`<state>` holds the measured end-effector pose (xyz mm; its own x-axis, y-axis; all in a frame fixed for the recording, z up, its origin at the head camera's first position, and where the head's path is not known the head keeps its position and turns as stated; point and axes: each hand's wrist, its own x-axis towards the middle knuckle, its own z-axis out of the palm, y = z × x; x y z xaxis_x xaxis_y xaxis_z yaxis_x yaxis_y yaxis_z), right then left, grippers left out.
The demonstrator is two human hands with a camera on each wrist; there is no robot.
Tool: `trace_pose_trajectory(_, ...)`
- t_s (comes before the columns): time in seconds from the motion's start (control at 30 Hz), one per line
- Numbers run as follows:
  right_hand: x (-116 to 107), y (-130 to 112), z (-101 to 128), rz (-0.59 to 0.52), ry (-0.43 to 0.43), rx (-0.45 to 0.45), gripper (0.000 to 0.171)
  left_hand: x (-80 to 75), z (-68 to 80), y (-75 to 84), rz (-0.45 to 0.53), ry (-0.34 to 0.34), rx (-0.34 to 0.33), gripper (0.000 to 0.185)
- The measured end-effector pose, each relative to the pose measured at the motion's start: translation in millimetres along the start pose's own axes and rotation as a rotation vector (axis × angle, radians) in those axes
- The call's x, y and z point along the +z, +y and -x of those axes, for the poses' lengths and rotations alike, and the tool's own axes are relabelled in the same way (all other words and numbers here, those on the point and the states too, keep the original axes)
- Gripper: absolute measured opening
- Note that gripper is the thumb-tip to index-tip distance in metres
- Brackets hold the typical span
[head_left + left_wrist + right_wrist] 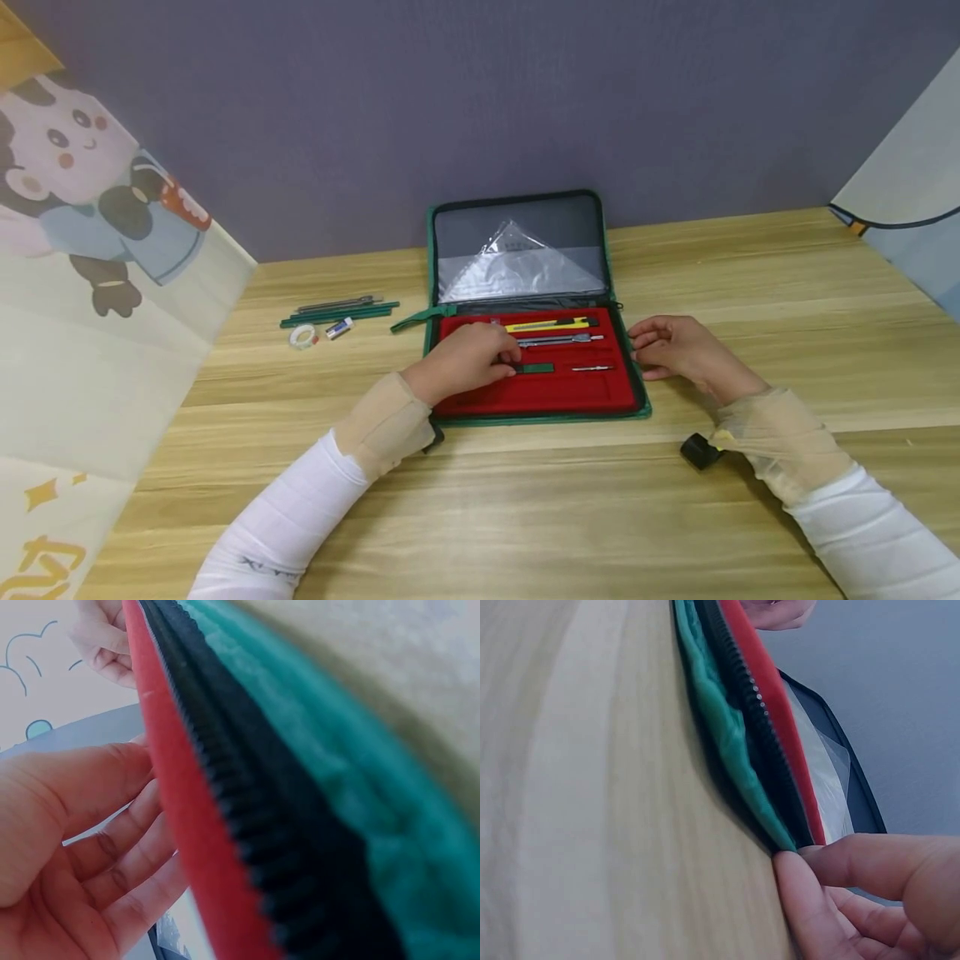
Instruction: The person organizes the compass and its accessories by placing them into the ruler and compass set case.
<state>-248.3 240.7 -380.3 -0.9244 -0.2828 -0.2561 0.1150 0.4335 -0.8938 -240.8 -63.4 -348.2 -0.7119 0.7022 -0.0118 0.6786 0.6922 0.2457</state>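
Red felt lines the open case (pixel 536 396), which lies flat on the wooden table (pixel 750 275), its lid propped back with a clear set square (pixel 517 262) in the pocket. The left hand (pixel 465 360) rests on the tray with fingers bent toward a small dark green piece (pixel 534 368) — touching or just beside it; whether they actually pinch it I cannot tell. The right hand (pixel 678 348) sits at the case's right edge, and the right wrist view shows its thumb and fingertips (pixel 802 889) pressed against the green zipper rim (pixel 727 735), steadying rather than gripping. A yellow cutter (pixel 551 324) and a metal instrument (pixel 558 339) lie in their slots above. The step in hand looks like seating or lifting that green piece; the next move likely calls for a fine fingertip pinch while the right hand keeps the case from sliding.
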Motion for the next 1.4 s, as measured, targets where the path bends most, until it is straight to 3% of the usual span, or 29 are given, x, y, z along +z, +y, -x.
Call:
trace_pose_trajectory(0.23,-2,0,1,0.004,0.006,0.005,0.046,-2.4,3.8,-2.7,0.011,0.026,0.013,0.018)
trace_pose_trajectory(0.43,-2,2,2,-0.007,0.004,0.001,0.046,-7.5,20.7,-19.4,0.010,0.098,-0.022,0.018)
trace_pose_trajectory(0.6,-2,1,1,-0.008,0.013,-0.012,0.045,-18.9,43.9,-45.3,0.025,0.147,-0.114,0.017)
trace_pose_trajectory(0.83,-1,-1,0,-0.003,0.012,-0.006,0.045,-28.7,89.3,-78.7,0.012,0.206,-0.221,0.017)
trace_pose_trajectory(1.1,1,-1,0,-0.004,0.009,-0.001,0.046,-47.2,140.1,-113.0,0.033,0.215,-0.444,0.024)
trace_pose_trajectory(1.4,0,2,0,-0.006,0.005,-0.006,0.047,-44.0,160.7,-152.5,0.026,0.220,-0.550,0.028)
